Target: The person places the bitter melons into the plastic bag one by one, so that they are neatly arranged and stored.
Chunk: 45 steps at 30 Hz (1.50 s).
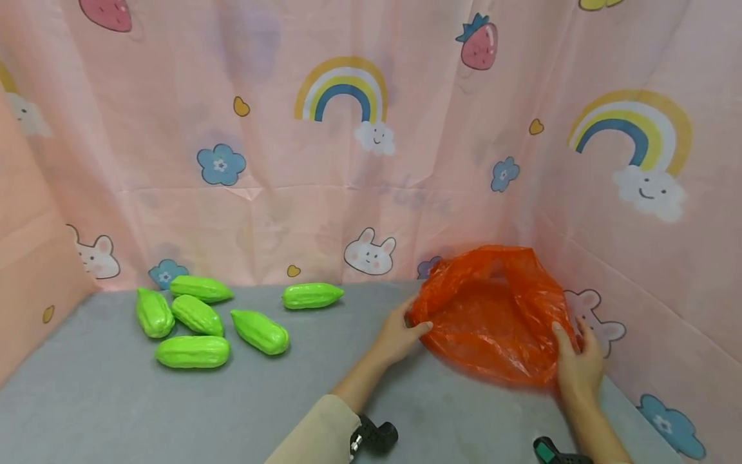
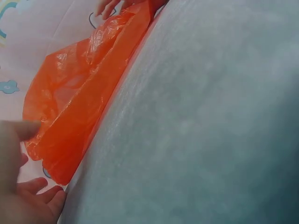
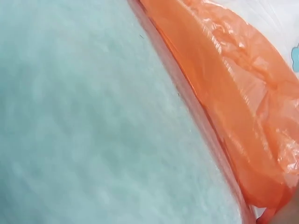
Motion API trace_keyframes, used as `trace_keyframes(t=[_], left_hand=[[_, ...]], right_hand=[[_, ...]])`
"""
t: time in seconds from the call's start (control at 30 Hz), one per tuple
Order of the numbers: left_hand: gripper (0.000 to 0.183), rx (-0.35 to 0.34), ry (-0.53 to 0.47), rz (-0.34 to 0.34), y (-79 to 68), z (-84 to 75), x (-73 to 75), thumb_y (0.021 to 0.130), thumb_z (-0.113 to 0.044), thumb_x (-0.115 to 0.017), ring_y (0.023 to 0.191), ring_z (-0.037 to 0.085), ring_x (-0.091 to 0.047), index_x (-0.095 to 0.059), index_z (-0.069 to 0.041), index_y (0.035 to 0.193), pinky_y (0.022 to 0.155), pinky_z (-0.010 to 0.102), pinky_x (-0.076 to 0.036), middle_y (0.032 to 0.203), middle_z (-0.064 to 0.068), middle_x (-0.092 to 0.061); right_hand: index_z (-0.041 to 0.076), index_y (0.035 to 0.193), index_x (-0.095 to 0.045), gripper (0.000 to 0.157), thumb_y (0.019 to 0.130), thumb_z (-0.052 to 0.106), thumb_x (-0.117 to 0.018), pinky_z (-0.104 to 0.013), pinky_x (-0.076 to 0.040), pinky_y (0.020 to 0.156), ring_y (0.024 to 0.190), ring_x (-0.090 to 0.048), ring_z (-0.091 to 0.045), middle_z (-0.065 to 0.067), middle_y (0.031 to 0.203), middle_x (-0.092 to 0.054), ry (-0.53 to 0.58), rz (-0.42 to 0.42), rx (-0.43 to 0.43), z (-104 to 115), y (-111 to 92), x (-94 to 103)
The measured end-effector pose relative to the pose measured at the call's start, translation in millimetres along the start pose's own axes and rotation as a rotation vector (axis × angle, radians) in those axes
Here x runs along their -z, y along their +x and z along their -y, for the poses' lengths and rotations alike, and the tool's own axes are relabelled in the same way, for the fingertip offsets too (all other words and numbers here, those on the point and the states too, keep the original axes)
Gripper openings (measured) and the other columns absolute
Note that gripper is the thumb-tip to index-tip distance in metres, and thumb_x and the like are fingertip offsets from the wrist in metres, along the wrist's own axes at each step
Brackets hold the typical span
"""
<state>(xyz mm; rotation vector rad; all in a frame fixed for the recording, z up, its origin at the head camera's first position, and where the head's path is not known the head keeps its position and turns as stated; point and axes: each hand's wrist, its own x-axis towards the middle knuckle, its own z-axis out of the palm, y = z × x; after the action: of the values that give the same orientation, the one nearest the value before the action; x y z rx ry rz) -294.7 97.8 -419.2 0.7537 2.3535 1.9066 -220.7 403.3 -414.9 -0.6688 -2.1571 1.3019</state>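
Note:
An orange-red plastic bag stands at the right of the grey table near the back corner, its mouth spread wide toward me. My left hand holds the left side of its rim, thumb on the near side and fingers partly hidden behind. On the opposite side, my right hand grips the rim with the thumb in front and fingers behind. In the left wrist view the left thumb lies against the bag. The right wrist view shows mostly the bag, with only a sliver of hand.
Several bright green, ridged, tapered vegetables or fruits lie at the left, one of them nearest me. Another green one sits alone by the back cloth. Pink printed cloth walls enclose the grey table at the back and sides.

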Motion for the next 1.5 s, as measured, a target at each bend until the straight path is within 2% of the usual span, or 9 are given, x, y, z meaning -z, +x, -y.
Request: trace_keyframes(t=[0.27, 0.43, 0.5, 0.6, 0.7, 0.97, 1.17, 1.3, 1.5], left_hand=[[0.066, -0.024, 0.083, -0.078, 1.4, 8.7, -2.7, 0.093, 0.002, -0.055, 0.143, 0.03, -0.048, -0.039, -0.01, 0.156, 0.121, 0.049, -0.036, 0.154, 0.013, -0.05], [0.066, -0.023, 0.11, -0.158, 0.1, 13.9, 5.0, 0.089, 0.004, -0.051, 0.143, 0.032, -0.047, -0.042, -0.007, 0.153, 0.12, 0.051, -0.035, 0.154, 0.014, -0.05], [0.064, -0.026, 0.154, -0.2, 1.2, 15.7, 9.8, 0.089, 0.003, -0.051, 0.143, 0.033, -0.046, -0.044, -0.006, 0.152, 0.12, 0.051, -0.035, 0.154, 0.015, -0.049], [0.062, -0.035, 0.201, -0.271, 1.3, 18.5, 17.4, 0.087, 0.005, -0.052, 0.14, 0.037, -0.049, -0.048, -0.002, 0.148, 0.117, 0.053, -0.039, 0.152, 0.02, -0.049], [0.06, -0.025, 0.188, -0.304, 1.2, 19.7, 23.0, 0.087, 0.007, -0.052, 0.133, 0.039, -0.055, -0.052, -0.003, 0.146, 0.111, 0.052, -0.046, 0.151, 0.022, -0.05], [0.053, -0.011, 0.167, -0.334, -2.3, 18.8, 26.5, 0.087, 0.005, -0.054, 0.124, 0.04, -0.061, -0.059, -0.002, 0.139, 0.101, 0.05, -0.054, 0.15, 0.026, -0.048], [0.05, -0.029, 0.312, -0.268, -1.1, 13.9, 33.5, 0.089, -0.007, -0.059, 0.135, 0.039, -0.054, -0.059, -0.002, 0.139, 0.114, 0.054, -0.043, 0.149, 0.023, -0.052], [0.05, -0.052, 0.433, -0.23, 3.6, 9.6, 47.6, 0.092, -0.013, -0.061, 0.138, 0.036, -0.052, -0.057, -0.005, 0.142, 0.115, 0.053, -0.042, 0.149, 0.018, -0.053], [0.05, -0.035, 0.588, -0.293, 5.3, -0.5, 78.1, 0.089, -0.016, -0.064, 0.132, 0.033, -0.057, -0.061, -0.013, 0.139, 0.104, 0.054, -0.051, 0.145, 0.01, -0.057]], right_hand=[[0.02, 0.16, -0.031, 0.062, 0.104, 0.043, -0.047, -0.061, -0.031, 0.119, 0.143, -0.036, -0.04, -0.016, 0.163, -0.035, -0.039, 0.025, 0.049, -1, -9, -4.2], [0.025, 0.16, -0.031, 0.063, 0.103, 0.042, -0.053, -0.015, -0.046, 0.096, 0.127, -0.045, -0.029, -0.014, 0.159, -0.042, -0.071, 0.043, 0.083, 0, -16, -8.4], [0.026, 0.16, -0.03, 0.065, 0.102, 0.04, -0.056, -0.011, -0.045, 0.096, 0.127, -0.046, -0.026, -0.012, 0.159, -0.042, -0.078, 0.068, 0.125, 1, -17, -9.7], [0.023, 0.161, -0.029, 0.067, 0.102, 0.034, -0.058, -0.038, -0.043, 0.115, 0.137, -0.041, -0.034, -0.016, 0.161, -0.037, -0.066, 0.13, 0.217, 3, -17, -11.2], [0.016, 0.158, -0.035, 0.063, 0.101, 0.027, -0.061, -0.065, -0.027, 0.119, 0.145, -0.032, -0.042, -0.021, 0.162, -0.033, -0.031, 0.173, 0.287, 3, -16, -11.6], [0.01, 0.151, -0.047, 0.055, 0.1, 0.023, -0.062, -0.066, -0.025, 0.12, 0.147, -0.029, -0.044, -0.02, 0.165, -0.029, -0.018, 0.209, 0.292, 0, -14, -9.3], [0.011, 0.151, -0.048, 0.054, 0.1, 0.024, -0.062, -0.033, -0.026, 0.125, 0.15, -0.03, -0.035, -0.014, 0.165, -0.031, -0.026, 0.211, 0.245, -2, -16, -8.1], [0.01, 0.149, -0.05, 0.053, 0.099, 0.021, -0.064, -0.008, -0.025, 0.113, 0.15, -0.032, -0.032, -0.015, 0.164, -0.034, 0.002, 0.199, 0.263, -3, -14, -9.4], [0.013, 0.151, -0.048, 0.054, 0.1, 0.024, -0.062, 0.004, -0.032, 0.092, 0.136, -0.04, -0.007, -0.016, 0.161, -0.038, -0.025, 0.209, 0.295, -2, -14, -11.6]])
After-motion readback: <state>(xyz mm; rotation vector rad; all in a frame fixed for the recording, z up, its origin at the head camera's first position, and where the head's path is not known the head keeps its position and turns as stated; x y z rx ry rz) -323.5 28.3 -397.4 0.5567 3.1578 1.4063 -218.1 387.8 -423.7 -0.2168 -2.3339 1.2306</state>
